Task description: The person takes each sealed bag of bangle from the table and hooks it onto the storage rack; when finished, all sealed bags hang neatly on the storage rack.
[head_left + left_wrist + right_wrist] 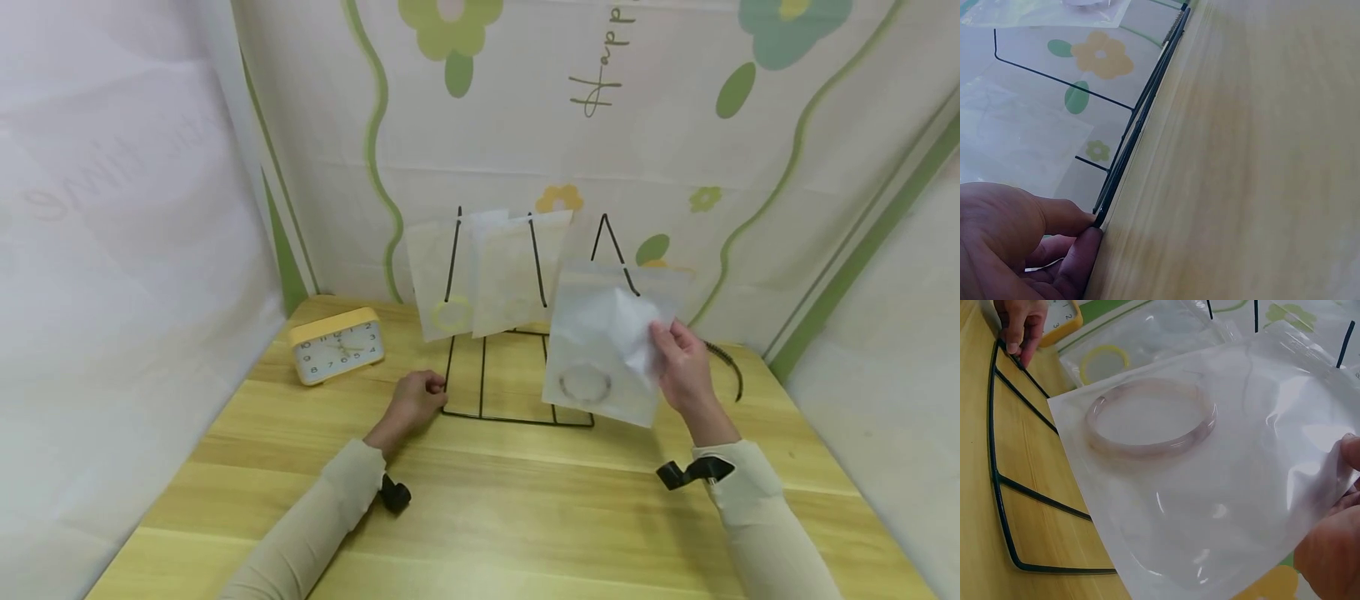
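A black wire display rack (517, 420) stands on the table, its prongs rising at the back. At the rack's front left corner, my left hand (414, 400) pinches the base wire (1124, 164) between thumb and fingers. My right hand (684, 367) grips the right edge of a clear plastic bag (600, 333), whose top overlaps the rack's right prong (619, 250). Inside this bag lies a pale pinkish bangle (1150, 450). Two more clear bags, a left one (429, 267) and a middle one (517, 267), hang on the other prongs; the left one holds a yellow bangle (452, 313).
A yellow-framed clock (339, 346) stands left of the rack. Partly behind my right hand, a thin dark curved band (727, 367) lies on the wooden table (480, 517). Printed fabric (525, 142) encloses the back and sides.
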### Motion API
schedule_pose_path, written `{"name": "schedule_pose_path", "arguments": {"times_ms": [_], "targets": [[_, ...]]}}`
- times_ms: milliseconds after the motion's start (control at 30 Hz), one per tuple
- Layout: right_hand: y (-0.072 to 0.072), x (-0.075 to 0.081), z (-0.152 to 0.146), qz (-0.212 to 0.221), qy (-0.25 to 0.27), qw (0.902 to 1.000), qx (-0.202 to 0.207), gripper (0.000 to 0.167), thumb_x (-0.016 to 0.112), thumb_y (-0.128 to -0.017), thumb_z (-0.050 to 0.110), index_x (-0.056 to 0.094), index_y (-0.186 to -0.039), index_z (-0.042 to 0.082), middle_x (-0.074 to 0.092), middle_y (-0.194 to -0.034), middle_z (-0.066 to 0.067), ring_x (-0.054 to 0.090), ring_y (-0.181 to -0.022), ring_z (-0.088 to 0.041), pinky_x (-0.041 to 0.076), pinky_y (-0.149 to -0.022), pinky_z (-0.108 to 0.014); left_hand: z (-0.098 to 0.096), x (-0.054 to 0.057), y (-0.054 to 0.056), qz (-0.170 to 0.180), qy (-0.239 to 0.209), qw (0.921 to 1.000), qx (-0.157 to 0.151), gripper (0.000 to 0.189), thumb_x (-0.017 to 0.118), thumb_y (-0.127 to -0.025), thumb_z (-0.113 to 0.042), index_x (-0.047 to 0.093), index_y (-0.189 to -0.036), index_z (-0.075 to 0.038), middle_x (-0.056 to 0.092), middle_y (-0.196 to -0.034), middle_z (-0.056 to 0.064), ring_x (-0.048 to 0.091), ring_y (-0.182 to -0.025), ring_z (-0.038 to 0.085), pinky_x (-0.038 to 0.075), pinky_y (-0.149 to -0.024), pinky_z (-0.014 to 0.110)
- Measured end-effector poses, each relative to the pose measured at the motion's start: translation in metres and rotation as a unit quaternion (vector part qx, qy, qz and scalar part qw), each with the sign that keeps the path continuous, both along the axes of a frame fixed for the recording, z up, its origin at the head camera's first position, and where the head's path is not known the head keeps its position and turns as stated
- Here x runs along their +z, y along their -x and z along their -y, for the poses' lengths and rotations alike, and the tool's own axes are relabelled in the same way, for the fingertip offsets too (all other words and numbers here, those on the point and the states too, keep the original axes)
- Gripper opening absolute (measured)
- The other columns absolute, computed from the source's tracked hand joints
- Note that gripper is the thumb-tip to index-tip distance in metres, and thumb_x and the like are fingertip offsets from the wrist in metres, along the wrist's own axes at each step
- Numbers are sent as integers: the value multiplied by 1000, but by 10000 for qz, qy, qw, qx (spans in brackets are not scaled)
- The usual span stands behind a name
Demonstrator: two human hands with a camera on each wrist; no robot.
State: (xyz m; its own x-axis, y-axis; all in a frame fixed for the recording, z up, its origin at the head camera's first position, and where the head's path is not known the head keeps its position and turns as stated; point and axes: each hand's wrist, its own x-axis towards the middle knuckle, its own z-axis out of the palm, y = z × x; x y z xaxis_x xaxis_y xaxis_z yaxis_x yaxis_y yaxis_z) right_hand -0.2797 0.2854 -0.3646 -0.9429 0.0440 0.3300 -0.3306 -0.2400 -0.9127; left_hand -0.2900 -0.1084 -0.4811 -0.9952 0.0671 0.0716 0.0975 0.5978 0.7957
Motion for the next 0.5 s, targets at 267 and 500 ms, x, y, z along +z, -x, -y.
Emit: {"name": "schedule_pose_path", "arguments": {"times_ms": [267, 500], "targets": [[23, 8, -3, 130, 26, 9996, -230, 14, 58, -98, 14, 72, -100, 18, 66, -94, 5, 58, -87, -9, 51, -74, -21, 1, -1, 2, 9, -41, 10000, -23, 24, 72, -85, -6, 71, -109, -1, 69, -90, 5, 64, -84, 19, 54, -76, 35], [37, 9, -2, 125, 64, 9996, -256, 15, 59, -98, 12, 72, -102, 17, 64, -96, 3, 58, -88, -10, 50, -75, -20, 1, -3, 3, -23, 4, 10000, -23, 24, 73, -85, -6, 71, -108, -1, 69, -90, 5, 64, -85, 19, 55, -76, 35]]}}
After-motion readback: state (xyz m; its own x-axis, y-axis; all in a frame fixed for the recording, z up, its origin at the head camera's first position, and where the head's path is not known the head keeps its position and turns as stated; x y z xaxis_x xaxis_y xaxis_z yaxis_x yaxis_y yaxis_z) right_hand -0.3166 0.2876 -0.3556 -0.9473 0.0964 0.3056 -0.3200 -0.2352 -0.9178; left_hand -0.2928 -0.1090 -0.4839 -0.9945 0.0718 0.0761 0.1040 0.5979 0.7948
